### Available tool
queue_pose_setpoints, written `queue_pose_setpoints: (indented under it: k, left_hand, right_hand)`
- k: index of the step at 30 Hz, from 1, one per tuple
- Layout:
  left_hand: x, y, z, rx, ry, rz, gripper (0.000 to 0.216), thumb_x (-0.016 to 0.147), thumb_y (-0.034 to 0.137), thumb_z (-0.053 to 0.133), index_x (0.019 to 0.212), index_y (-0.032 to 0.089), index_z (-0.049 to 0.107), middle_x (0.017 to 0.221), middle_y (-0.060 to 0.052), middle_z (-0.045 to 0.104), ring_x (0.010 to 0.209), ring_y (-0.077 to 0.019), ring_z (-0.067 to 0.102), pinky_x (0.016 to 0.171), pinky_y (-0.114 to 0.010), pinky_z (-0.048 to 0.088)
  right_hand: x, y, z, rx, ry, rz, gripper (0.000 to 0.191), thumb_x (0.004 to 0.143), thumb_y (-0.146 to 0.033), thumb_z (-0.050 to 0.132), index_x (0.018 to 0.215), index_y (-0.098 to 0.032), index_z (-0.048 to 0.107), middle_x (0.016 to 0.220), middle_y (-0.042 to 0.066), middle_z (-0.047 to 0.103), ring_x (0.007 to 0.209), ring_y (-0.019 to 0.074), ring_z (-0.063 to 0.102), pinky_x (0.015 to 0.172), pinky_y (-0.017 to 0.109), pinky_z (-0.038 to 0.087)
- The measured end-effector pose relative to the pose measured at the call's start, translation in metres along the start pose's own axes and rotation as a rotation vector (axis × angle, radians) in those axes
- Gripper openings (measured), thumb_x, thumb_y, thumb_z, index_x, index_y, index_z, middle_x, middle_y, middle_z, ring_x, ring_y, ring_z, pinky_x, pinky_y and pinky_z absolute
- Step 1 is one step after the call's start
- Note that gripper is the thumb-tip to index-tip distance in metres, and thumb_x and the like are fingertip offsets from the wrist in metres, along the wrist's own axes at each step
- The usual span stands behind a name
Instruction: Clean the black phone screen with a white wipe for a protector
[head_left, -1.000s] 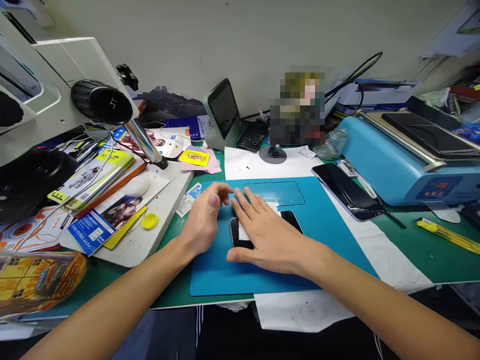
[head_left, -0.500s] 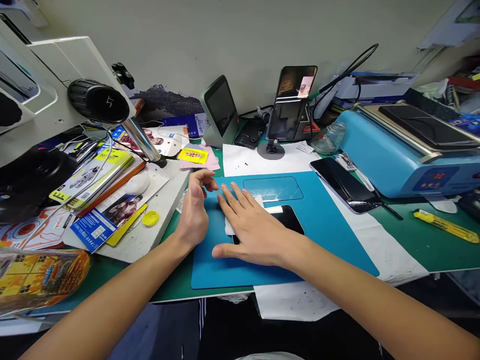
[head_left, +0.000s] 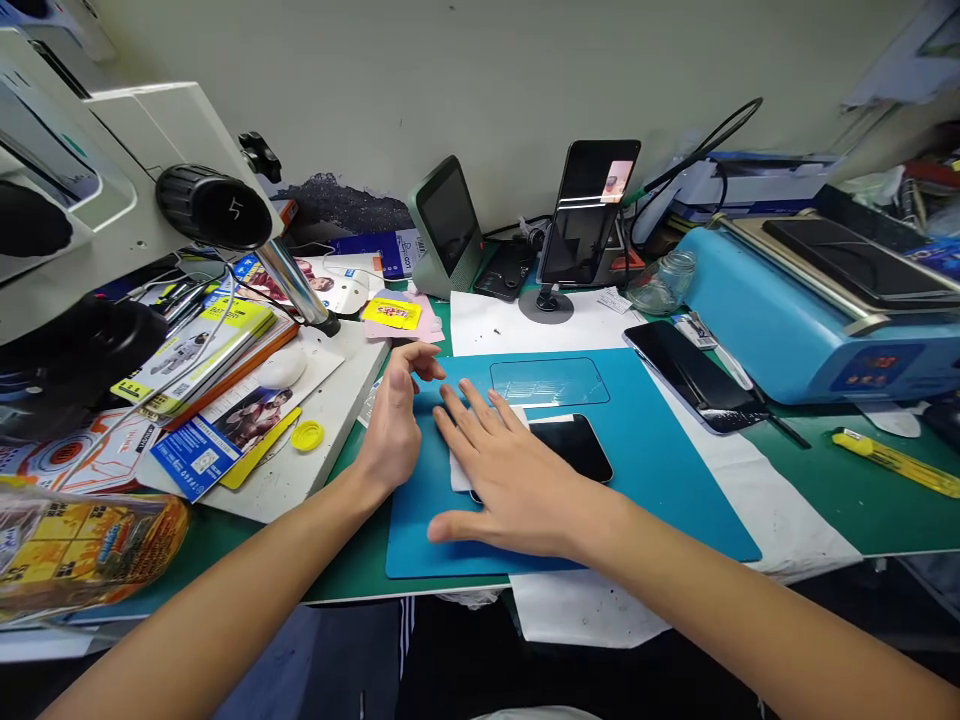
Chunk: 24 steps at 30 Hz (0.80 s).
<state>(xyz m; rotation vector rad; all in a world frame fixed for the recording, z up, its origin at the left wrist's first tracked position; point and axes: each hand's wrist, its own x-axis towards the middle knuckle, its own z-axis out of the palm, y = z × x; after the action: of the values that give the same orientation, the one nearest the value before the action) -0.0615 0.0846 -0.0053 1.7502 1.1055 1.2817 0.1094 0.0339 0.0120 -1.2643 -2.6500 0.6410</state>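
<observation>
My right hand lies flat with its fingers spread over a folded white wipe, on the left part of a black-screened phone. Much of the wipe and phone is hidden under it. Near the left edge of the blue mat rests my left hand, fingers loosely curled and apart, with no object visible in them. A clear glass screen sheet with a black border lies on the mat beyond the phone.
A microscope overhangs the left, above booklets. Behind the mat stand a smart display and a phone on a stand. To the right are another phone, a blue heating machine and a yellow cutter.
My right hand has slid slightly toward me over the phone, its thumb lower on the mat. My left hand stays almost where it was. The whole view has shifted a little.
</observation>
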Motion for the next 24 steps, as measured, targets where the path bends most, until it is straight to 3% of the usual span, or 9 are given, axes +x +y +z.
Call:
queue_pose_setpoints:
  k: [6, 10, 13, 18, 24]
  left_hand:
    - [-0.001, 0.003, -0.004, 0.022, -0.054, 0.005, 0.075, 0.097, 0.077, 0.007, 0.119, 0.024, 0.056, 0.106, -0.010, 0.063, 0.102, -0.0243, 0.061, 0.093, -0.041, 0.048]
    - [0.000, 0.008, -0.005, 0.038, -0.084, 0.008, 0.075, 0.097, 0.076, 0.007, 0.118, 0.024, 0.057, 0.106, -0.009, 0.064, 0.104, -0.0250, 0.060, 0.094, -0.042, 0.047]
    - [0.000, 0.009, -0.004, 0.036, -0.083, 0.023, 0.074, 0.099, 0.074, 0.007, 0.117, 0.023, 0.058, 0.105, -0.009, 0.064, 0.104, -0.0245, 0.059, 0.095, -0.041, 0.045]
    - [0.000, 0.008, -0.002, 0.040, -0.065, 0.052, 0.075, 0.098, 0.074, 0.007, 0.115, 0.023, 0.059, 0.103, -0.009, 0.064, 0.102, -0.0239, 0.059, 0.096, -0.040, 0.045]
    - [0.001, 0.003, -0.002, 0.012, -0.023, 0.071, 0.075, 0.096, 0.078, 0.009, 0.112, 0.024, 0.059, 0.103, -0.009, 0.063, 0.100, -0.0234, 0.060, 0.093, -0.040, 0.047]
  right_hand:
    - [-0.059, 0.040, -0.007, -0.107, 0.034, 0.146, 0.104, 0.088, -0.081, 0.040, 0.164, -0.024, -0.002, 0.171, 0.006, -0.008, 0.156, 0.0406, -0.006, 0.125, 0.065, 0.009]
    - [-0.075, 0.060, -0.010, -0.178, 0.031, 0.229, 0.104, 0.089, -0.080, 0.040, 0.163, -0.025, -0.008, 0.170, 0.006, -0.014, 0.155, 0.0429, -0.006, 0.123, 0.068, 0.011]
    - [-0.064, 0.055, -0.010, -0.189, 0.014, 0.214, 0.105, 0.088, -0.082, 0.039, 0.164, -0.022, -0.004, 0.170, 0.007, -0.014, 0.155, 0.0424, -0.008, 0.123, 0.068, 0.010]
    - [-0.018, 0.028, -0.008, -0.140, -0.020, 0.142, 0.108, 0.088, -0.083, 0.036, 0.164, -0.014, 0.005, 0.170, 0.012, -0.011, 0.155, 0.0379, -0.013, 0.125, 0.062, 0.007]
    - [0.018, 0.010, -0.002, -0.052, -0.008, 0.039, 0.114, 0.086, -0.086, 0.034, 0.162, -0.004, 0.015, 0.170, 0.019, 0.002, 0.156, 0.0349, -0.012, 0.126, 0.060, 0.001]
